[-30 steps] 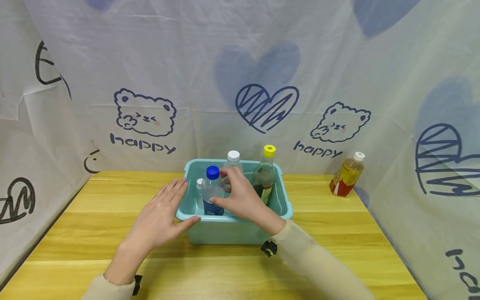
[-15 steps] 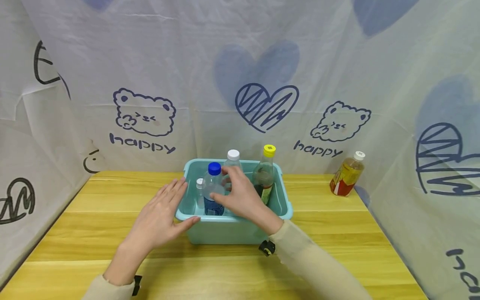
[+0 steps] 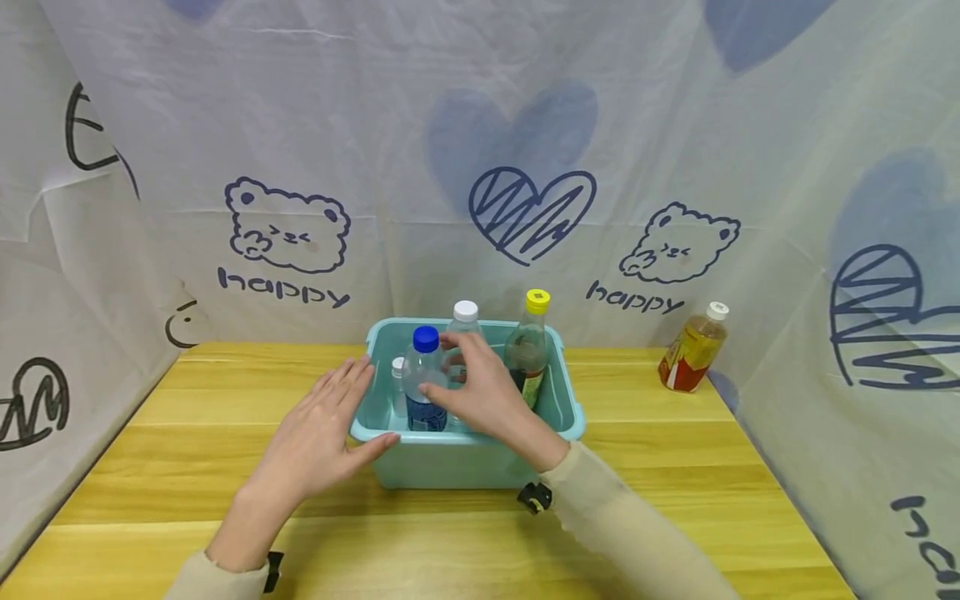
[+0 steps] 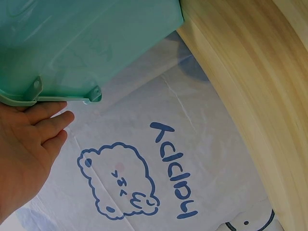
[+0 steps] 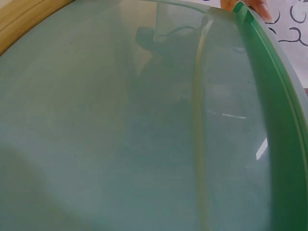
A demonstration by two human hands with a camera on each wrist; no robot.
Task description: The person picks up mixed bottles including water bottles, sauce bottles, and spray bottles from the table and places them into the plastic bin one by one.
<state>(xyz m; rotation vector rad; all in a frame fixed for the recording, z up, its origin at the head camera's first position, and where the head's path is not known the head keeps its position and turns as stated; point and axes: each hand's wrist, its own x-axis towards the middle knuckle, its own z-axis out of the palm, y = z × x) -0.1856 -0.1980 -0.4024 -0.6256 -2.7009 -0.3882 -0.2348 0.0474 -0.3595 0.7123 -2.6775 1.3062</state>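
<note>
A plastic bottle with a blue cap (image 3: 426, 408) stands upright in the left front part of a turquoise bin (image 3: 465, 462). My right hand (image 3: 483, 392) reaches over the bin's front rim and holds this bottle by its right side, thumb in front and fingers behind. My left hand (image 3: 318, 433) rests with straight fingers against the bin's left front corner; in the left wrist view its fingertips lie along the rim. The right wrist view shows mostly the bin's outer front wall (image 5: 120, 120), so the right fingers are hidden there.
Also in the bin are a small white-capped bottle (image 3: 399, 387), a clear white-capped bottle (image 3: 466, 321) and a yellow-capped bottle (image 3: 528, 350) of dark liquid. A drink bottle with a red and yellow label (image 3: 692, 350) stands at the wooden table's (image 3: 652, 450) back right, before a printed cloth.
The blue-capped bottle has risen very slightly in my right hand, with a small shift right and back left. My left hand has stayed on the bin's rim.
</note>
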